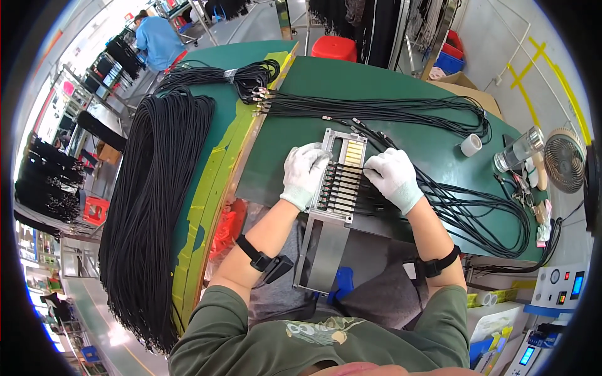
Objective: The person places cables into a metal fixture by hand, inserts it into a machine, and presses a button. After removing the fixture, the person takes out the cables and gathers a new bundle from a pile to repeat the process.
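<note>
A metal fixture (339,213) with a row of slots lies before me, overhanging the green table's near edge. Several black cables sit side by side in its lower slots, their small connector ends along the left side; the upper slots show pale yellow. My left hand (305,174), in a white glove, is closed at the fixture's left edge beside the uppermost seated cable; what its fingertips hold is hidden. My right hand (394,177), also gloved, pinches a black cable (352,169) at the right edge. Loose black cables (464,200) trail away to the right from under this hand.
A thick black cable bundle (153,188) hangs over the left side, beside a yellow-taped board (216,178). More cables (376,108) stretch across the table's back. At the right stand a white roll (471,145), a clear jar (519,150) and a fan (564,161). A person (157,41) sits far left.
</note>
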`<action>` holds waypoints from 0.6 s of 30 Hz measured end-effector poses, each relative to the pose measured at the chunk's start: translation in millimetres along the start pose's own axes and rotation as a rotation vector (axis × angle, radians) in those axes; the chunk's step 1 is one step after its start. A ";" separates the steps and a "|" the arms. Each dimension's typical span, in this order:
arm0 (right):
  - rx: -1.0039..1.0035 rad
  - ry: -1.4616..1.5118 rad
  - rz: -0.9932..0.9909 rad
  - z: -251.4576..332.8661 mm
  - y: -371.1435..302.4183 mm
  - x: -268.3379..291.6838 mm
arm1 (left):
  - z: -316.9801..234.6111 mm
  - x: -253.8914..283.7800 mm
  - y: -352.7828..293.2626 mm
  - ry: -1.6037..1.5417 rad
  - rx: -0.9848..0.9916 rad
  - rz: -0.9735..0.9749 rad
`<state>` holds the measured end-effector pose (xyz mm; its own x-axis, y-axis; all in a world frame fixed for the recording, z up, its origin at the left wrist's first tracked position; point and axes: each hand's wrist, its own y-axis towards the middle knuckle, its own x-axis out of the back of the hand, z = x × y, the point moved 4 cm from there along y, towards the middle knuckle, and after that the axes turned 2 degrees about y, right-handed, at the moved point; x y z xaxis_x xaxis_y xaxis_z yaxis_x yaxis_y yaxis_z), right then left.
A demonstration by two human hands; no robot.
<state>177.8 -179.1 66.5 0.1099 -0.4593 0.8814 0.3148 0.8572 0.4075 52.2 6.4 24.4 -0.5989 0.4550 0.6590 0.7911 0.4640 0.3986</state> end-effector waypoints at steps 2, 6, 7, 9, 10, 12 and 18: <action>0.019 -0.014 0.005 1.7 0.3 -0.7 | -4.9 -2.1 1.4 -0.008 -0.048 -0.030; 0.025 0.057 -0.015 1.0 -0.9 3.2 | -4.4 -5.1 -0.3 -0.062 -0.014 -0.010; 0.024 0.084 -0.027 0.6 -1.0 4.3 | -3.2 -3.9 -0.2 -0.121 0.003 -0.011; 0.032 0.094 -0.038 0.9 -0.4 5.1 | 0.8 -2.8 -0.2 -0.221 0.102 0.023; 0.040 0.076 -0.038 1.8 0.1 4.4 | -0.7 -3.1 -1.1 -0.248 0.107 0.041; 0.030 0.026 -0.028 3.3 1.6 1.6 | -8.8 -2.5 -0.7 -0.136 -0.019 0.091; -0.097 -0.047 0.144 -6.2 1.3 -11.2 | -28.8 -6.8 -1.3 0.245 -0.319 0.162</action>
<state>182.8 -174.3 55.7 0.1173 -0.3201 0.9401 0.3884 0.8860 0.2532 58.9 -19.1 37.8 -0.4473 0.2907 0.8459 0.8942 0.1261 0.4295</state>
